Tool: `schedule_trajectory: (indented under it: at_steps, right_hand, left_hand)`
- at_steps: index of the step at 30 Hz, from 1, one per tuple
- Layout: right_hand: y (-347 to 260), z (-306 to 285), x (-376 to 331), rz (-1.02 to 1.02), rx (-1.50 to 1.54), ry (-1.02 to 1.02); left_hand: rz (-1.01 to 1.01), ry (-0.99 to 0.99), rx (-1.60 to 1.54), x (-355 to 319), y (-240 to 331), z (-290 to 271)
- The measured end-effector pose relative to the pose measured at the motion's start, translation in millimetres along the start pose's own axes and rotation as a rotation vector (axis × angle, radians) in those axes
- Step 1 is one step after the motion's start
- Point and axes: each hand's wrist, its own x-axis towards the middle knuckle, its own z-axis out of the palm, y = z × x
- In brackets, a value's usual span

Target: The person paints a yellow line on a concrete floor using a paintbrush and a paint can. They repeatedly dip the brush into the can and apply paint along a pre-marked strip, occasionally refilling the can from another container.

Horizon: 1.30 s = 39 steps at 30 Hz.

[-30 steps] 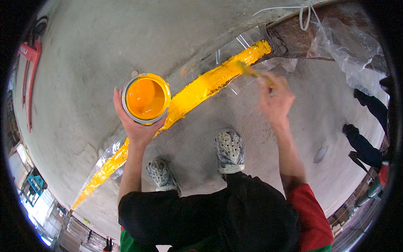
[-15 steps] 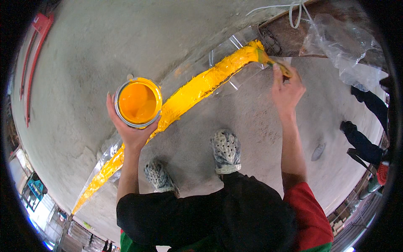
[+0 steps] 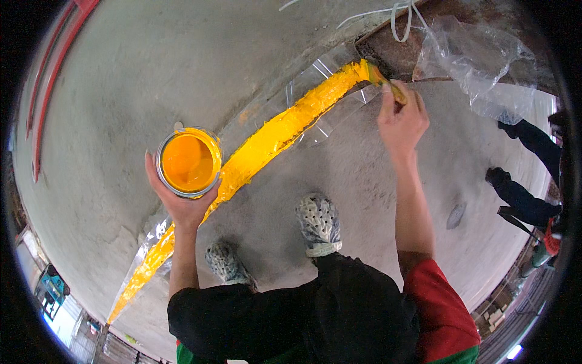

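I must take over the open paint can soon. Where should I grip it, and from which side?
Grip the paint can from below, palm under its base and fingers up the wall, as the left hand does. It is open and full of yellow paint, so probably keep it level.

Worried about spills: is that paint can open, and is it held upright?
Open and upright: the paint can has no lid, showing level orange paint, cupped in the left hand.

Brush [image 3: 383,80] handle buried in the right hand [image 3: 401,118], paint can [image 3: 188,162] base covered by the left hand [image 3: 182,203], another person's dark legs [image 3: 524,173] cut off at right rim, distant yard blurred.
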Motion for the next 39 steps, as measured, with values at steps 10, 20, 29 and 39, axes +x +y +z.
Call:
schedule_trajectory:
  at_steps: [10, 20, 29, 39]
  right_hand:
    - [-45.2, -19.7, -6.3, -0.104, 0.225, -0.213]
    - [-30.2, -11.7, -5.7, -0.073, 0.253, -0.106]
    - [-86.9, -15.7, -53.9, -0.079, 0.422, -0.381]
    - [-45.5, -10.9, -28.9, -0.15, 0.047, -0.139]
  left_hand:
    - [-0.019, -0.03, -0.071, -0.7, 1.8, 3.2]
    - [0.005, -0.023, -0.004, -3.4, 0.1, 3.6]
    - [0.023, -0.024, -0.044, -0.2, 3.1, 7.8]
    - [-0.018, 0.002, 0.045, 0.1, 2.2, -0.5]
